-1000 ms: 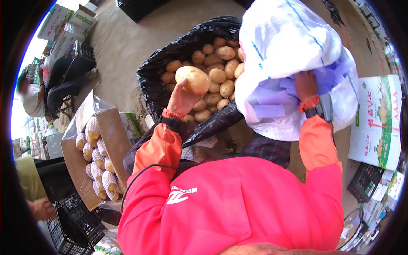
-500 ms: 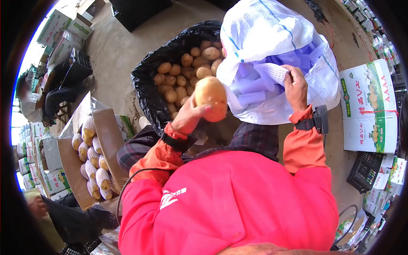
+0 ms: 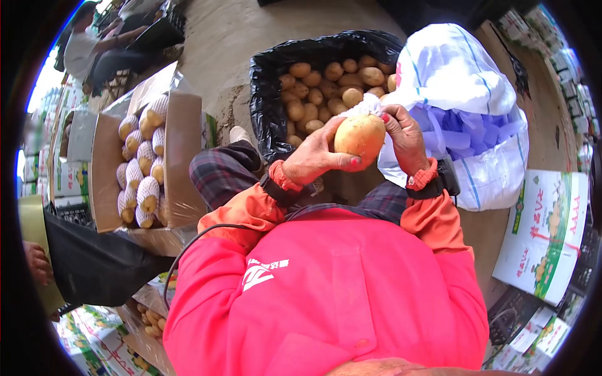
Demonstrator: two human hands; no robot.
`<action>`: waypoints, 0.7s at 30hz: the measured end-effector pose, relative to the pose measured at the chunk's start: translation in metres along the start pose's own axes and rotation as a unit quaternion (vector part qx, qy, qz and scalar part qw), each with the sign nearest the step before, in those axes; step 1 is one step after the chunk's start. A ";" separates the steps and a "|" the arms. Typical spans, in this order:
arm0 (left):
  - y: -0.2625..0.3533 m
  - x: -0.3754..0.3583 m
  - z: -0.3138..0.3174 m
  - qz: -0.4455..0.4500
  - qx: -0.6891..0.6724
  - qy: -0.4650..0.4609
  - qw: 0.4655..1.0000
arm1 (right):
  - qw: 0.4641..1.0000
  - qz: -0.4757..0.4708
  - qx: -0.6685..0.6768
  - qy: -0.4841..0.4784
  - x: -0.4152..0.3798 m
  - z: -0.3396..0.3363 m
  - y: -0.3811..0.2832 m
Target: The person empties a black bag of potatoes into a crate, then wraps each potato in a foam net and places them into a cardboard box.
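Observation:
My left hand (image 3: 313,156) is closed around a large yellow potato (image 3: 359,139), thumb across its near side. A white foam net sleeve (image 3: 365,104) is bunched at the potato's far end. My right hand (image 3: 406,139) pinches the sleeve there, fingertips against the potato. Beyond my hands, several loose potatoes (image 3: 313,94) fill a container lined with a black plastic bag (image 3: 266,81). To the right stands an open white woven sack (image 3: 467,59), stuffed with pale purple-white foam sleeves (image 3: 458,128).
On the left, an open cardboard carton (image 3: 182,160) holds several potatoes in foam nets (image 3: 147,188). A printed white potato box (image 3: 542,232) stands at the right. Another person's hand (image 3: 37,263) shows at the left edge, and a seated person (image 3: 100,50) is farther back.
My right hand has come away from the sack with a foam sleeve and met the potato in my left hand. The view has shifted, so the surroundings appear displaced.

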State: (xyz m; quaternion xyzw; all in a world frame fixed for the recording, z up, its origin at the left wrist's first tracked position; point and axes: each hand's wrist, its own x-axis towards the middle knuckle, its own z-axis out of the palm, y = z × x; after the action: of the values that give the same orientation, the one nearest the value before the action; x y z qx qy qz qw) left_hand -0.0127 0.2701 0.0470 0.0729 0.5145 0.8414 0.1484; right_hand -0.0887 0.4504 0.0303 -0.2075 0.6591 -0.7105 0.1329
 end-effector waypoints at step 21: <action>0.043 -0.080 -0.083 0.116 -0.013 0.280 0.953 | 0.850 -0.343 -0.273 -0.292 0.039 0.161 -0.056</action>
State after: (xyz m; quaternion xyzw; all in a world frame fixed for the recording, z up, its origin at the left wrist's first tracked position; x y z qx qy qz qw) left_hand 0.0322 0.1560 0.0497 -0.1084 0.5125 0.8459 -0.0998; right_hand -0.0422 0.2956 0.0975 -0.6468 0.6441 -0.4084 0.0050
